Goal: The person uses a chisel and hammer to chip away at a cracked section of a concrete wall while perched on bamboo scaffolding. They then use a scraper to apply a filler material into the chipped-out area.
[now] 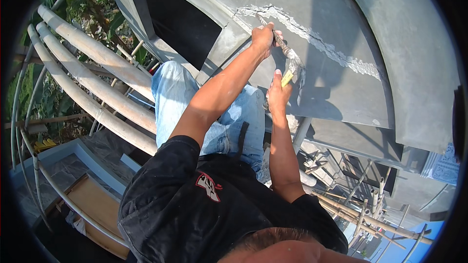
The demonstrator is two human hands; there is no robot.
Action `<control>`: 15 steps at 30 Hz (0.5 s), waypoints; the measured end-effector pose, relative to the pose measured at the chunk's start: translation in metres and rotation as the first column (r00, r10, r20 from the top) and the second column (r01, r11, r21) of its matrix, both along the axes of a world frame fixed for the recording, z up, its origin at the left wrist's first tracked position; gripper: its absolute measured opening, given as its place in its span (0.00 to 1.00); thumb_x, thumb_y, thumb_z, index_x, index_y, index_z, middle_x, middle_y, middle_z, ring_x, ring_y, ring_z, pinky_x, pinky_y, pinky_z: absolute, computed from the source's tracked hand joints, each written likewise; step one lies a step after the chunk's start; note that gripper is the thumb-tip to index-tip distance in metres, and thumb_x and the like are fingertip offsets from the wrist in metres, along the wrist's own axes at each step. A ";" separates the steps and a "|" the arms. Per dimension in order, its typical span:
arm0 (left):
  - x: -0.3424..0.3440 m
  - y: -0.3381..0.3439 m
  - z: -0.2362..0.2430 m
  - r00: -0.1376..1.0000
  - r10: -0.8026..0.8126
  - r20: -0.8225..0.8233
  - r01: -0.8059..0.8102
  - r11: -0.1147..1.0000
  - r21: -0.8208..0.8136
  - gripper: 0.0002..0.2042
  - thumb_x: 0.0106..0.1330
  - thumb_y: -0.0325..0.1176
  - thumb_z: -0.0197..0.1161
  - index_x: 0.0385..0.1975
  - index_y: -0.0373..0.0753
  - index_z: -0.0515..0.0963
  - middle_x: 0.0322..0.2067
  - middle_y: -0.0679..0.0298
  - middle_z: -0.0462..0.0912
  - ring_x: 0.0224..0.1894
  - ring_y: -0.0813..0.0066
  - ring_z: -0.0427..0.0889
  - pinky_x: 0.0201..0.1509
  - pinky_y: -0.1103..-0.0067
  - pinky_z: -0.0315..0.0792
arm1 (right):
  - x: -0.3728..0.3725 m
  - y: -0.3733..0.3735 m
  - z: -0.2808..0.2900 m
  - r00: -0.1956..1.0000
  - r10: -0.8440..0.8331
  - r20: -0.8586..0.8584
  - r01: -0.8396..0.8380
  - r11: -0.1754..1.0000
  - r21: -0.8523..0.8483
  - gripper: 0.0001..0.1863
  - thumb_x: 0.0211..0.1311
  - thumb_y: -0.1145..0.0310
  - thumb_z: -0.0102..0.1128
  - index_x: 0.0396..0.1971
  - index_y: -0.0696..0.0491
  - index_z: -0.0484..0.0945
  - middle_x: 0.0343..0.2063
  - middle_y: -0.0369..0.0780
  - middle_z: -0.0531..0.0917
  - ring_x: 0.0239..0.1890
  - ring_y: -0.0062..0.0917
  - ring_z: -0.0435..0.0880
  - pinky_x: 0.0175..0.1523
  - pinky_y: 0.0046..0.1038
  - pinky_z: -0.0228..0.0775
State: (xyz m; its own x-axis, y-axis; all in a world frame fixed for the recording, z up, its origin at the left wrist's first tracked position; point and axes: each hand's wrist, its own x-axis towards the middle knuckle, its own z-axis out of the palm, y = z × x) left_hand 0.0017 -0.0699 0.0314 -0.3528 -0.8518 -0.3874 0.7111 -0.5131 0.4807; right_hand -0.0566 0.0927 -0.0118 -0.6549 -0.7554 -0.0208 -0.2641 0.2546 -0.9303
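Head view, looking steeply down along a grey concrete wall point(341, 44), smooth skim finish, curved by the lens. A rough, pale chipped groove point(312, 39) runs diagonally across the wall, with a crumbly, jagged edge.

The left hand point(263, 36) is fisted tight around a thin dark chisel point(269, 28), rod-shaped, with its tip set at the upper end of the groove. The right hand point(278, 95), just below the groove, is wrapped closed on a hammer point(292, 65): yellow handle stub showing at the thumb, metal head dusty grey and lying against the wall just under the chisel hand.

The person wears a black shirt and faded light-blue jeans point(214, 112), soft and creased, pressed close to the wall.

Away from the wall on the left are round bamboo poles point(92, 83), pale and smooth, lying side by side like a platform. Beyond them is green foliage point(92, 5). Below the wall on the right more thin poles point(360, 214) cross as scaffolding, lashed and cement-spattered. A dark rectangular opening point(180, 24) is cut in the wall left of the groove.
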 end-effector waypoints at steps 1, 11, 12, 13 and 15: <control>0.001 0.003 0.000 1.000 0.012 0.010 -0.012 1.000 0.002 0.11 0.68 0.33 0.50 0.40 0.30 0.67 0.26 0.54 0.79 0.22 0.70 0.78 0.21 0.76 0.72 | -0.002 -0.003 -0.006 0.999 -0.002 0.033 0.004 0.997 -0.078 0.22 0.64 0.53 0.54 0.16 0.48 0.61 0.08 0.29 0.59 0.08 0.15 0.59 0.14 0.21 0.54; 0.002 -0.002 -0.006 0.999 0.026 0.042 -0.025 0.999 -0.021 0.10 0.67 0.33 0.51 0.40 0.31 0.68 0.25 0.57 0.79 0.21 0.71 0.77 0.23 0.74 0.75 | 0.012 0.002 0.009 0.979 0.045 0.200 0.015 0.957 -0.289 0.22 0.64 0.56 0.56 0.14 0.49 0.62 0.08 0.29 0.61 0.09 0.14 0.60 0.15 0.21 0.55; 0.002 -0.001 -0.008 0.999 0.025 0.046 -0.025 1.000 -0.005 0.10 0.67 0.33 0.51 0.39 0.31 0.69 0.25 0.57 0.79 0.21 0.71 0.77 0.23 0.74 0.75 | 0.016 0.006 0.011 0.945 0.103 0.311 0.026 0.923 -0.384 0.21 0.63 0.57 0.56 0.14 0.49 0.63 0.08 0.29 0.61 0.09 0.14 0.60 0.14 0.20 0.55; 0.003 -0.002 -0.013 1.000 0.016 0.000 -0.016 1.000 0.002 0.10 0.68 0.34 0.51 0.38 0.32 0.69 0.25 0.56 0.79 0.21 0.70 0.78 0.24 0.74 0.75 | 0.013 0.005 0.011 0.975 0.060 0.214 -0.049 0.997 -0.055 0.21 0.64 0.56 0.56 0.15 0.49 0.63 0.08 0.29 0.60 0.09 0.14 0.60 0.15 0.20 0.55; 0.002 -0.001 -0.007 1.000 0.014 0.021 -0.014 1.000 -0.005 0.10 0.68 0.34 0.51 0.38 0.31 0.69 0.25 0.56 0.79 0.21 0.70 0.78 0.24 0.74 0.75 | 0.016 0.005 0.015 0.984 0.025 0.179 0.001 0.989 -0.146 0.21 0.64 0.55 0.55 0.15 0.50 0.64 0.08 0.29 0.61 0.09 0.15 0.61 0.15 0.21 0.55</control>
State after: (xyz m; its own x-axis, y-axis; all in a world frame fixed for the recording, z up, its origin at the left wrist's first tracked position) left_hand 0.0036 -0.0710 0.0249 -0.3323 -0.8584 -0.3908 0.7081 -0.5008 0.4978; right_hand -0.0404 0.0978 0.0035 -0.6412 -0.7669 -0.0269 -0.0914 0.1111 -0.9896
